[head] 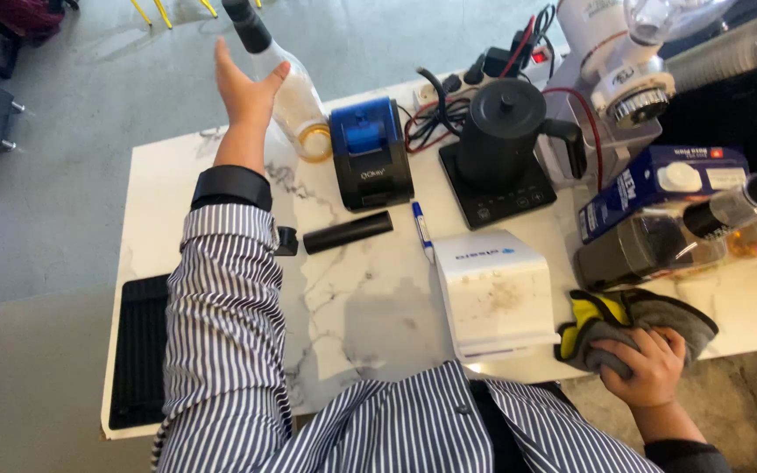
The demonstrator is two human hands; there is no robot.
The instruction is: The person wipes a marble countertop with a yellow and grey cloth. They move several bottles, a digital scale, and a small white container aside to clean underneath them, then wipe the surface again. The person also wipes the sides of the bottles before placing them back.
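Note:
My left hand (pixel 243 88) reaches to the far left of the white marble table (pixel 370 289), fingers apart, its palm against a clear glass bottle (pixel 295 101) with a black neck; a firm grip is not evident. My right hand (pixel 650 368) presses on a grey and yellow cloth (pixel 611 320) at the table's near right edge. I wear a striped shirt with a black watch band at the left wrist.
A blue and black small printer (pixel 370 153), a black cylinder (pixel 348 232), a pen (pixel 422 229), a black kettle (pixel 501 127) on a base, a white box (pixel 494 293), a blue carton (pixel 659 188), bottles, a white grinder (pixel 624 79), a power strip with cables, and a black ribbed mat (pixel 140 350) at left.

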